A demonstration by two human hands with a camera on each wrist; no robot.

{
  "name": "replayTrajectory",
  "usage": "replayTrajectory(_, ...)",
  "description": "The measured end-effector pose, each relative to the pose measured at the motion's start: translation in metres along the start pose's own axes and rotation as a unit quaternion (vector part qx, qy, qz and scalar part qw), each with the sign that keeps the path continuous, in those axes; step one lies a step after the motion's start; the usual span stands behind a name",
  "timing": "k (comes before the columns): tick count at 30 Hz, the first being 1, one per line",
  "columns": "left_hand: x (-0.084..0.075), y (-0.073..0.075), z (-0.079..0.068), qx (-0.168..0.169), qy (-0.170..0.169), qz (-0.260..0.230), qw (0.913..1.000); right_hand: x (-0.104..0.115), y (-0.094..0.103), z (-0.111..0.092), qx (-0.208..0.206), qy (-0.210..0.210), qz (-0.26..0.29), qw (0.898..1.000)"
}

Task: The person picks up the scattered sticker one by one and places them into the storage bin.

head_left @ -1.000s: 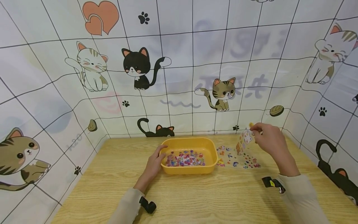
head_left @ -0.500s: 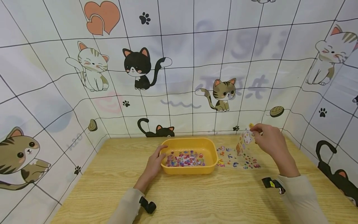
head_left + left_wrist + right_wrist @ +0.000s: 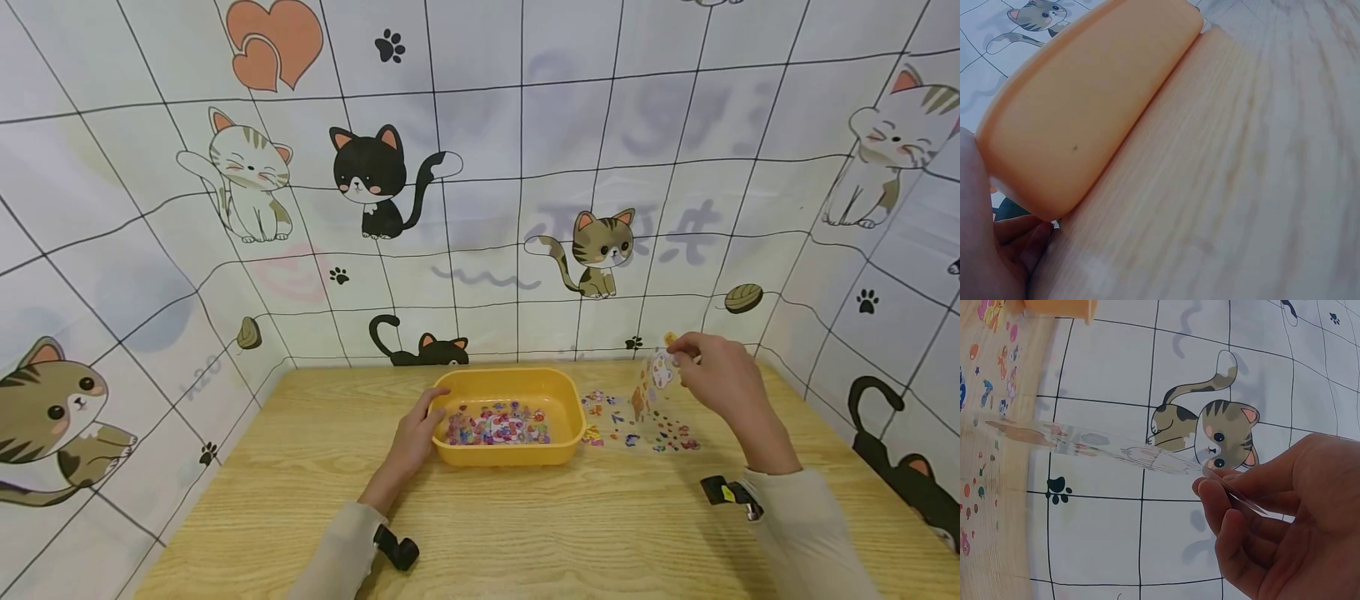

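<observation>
At the left end of a yellow plastic basin (image 3: 510,457), my left hand (image 3: 408,433) grips the rim; the left wrist view shows curled fingers (image 3: 1029,240) at the basin's end. Inside the basin lie colourful sticker sheets (image 3: 498,427). To its right, my right hand (image 3: 720,371) pinches the top edge of a clear sticker sheet (image 3: 652,379), which hangs down over the table. In the right wrist view the sheet (image 3: 1097,440) appears nearly edge-on, held between thumb and fingers. Beneath it, more clear sheets with small printed figures (image 3: 615,421) lie flat beside the basin.
The wood-grain table (image 3: 495,525) runs back to a wall covering (image 3: 480,200) printed with cats and grid lines. Similar covering closes off the left and right sides. Each forearm carries a small black wrist camera (image 3: 396,550).
The right hand and its hanging sticker sheet have shifted very slightly to the left. The left hand keeps its grip on the basin, which has stayed in place.
</observation>
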State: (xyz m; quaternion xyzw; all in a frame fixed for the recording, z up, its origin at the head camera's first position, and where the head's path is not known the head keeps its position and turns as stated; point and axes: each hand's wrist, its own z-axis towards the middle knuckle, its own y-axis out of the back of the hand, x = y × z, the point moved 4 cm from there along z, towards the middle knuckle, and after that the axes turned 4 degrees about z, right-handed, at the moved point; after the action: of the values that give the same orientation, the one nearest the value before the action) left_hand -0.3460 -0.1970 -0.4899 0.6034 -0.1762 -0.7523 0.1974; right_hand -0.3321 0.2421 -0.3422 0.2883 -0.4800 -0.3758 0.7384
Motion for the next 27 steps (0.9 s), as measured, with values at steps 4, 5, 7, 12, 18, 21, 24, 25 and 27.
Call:
replayTrajectory(4,0.001,0.001,0.000,-0.002,-0.001,0.001,1.0000,0.002,-0.005,0.001,0.009,-0.003,-0.002,1.000)
replayTrajectory(5,0.001,0.001,0.000,-0.002,-0.002,0.000,1.0000,0.003,-0.006,0.001,0.011,-0.003,-0.002,1.000)
replayTrajectory(7,0.001,0.001,-0.001,-0.002,-0.003,0.002,1.0000,0.006,-0.009,0.000,0.015,0.001,-0.005,1.000)
replayTrajectory(12,0.002,0.002,-0.001,-0.005,-0.006,0.002,1.0000,0.014,-0.018,0.001,0.024,0.020,-0.013,0.999)
replayTrajectory(18,0.000,0.002,0.000,-0.003,-0.009,0.010,0.9999,0.017,-0.024,0.001,0.032,0.022,-0.017,0.999)
replayTrajectory(21,-0.001,0.001,0.000,-0.002,-0.007,0.009,0.9999,0.015,-0.023,0.000,0.029,0.021,-0.018,0.999)
replayTrajectory(24,-0.002,0.001,0.000,-0.005,-0.011,0.012,0.9999,0.014,-0.022,0.000,0.025,0.023,-0.015,0.999)
replayTrajectory(25,-0.002,0.001,0.000,-0.006,-0.011,0.012,0.9999,0.014,-0.022,0.000,0.023,0.025,-0.015,0.999)
replayTrajectory(27,-0.002,0.002,-0.001,-0.010,-0.015,0.015,0.9997,0.014,-0.021,0.000,0.019,0.029,-0.014,0.999)
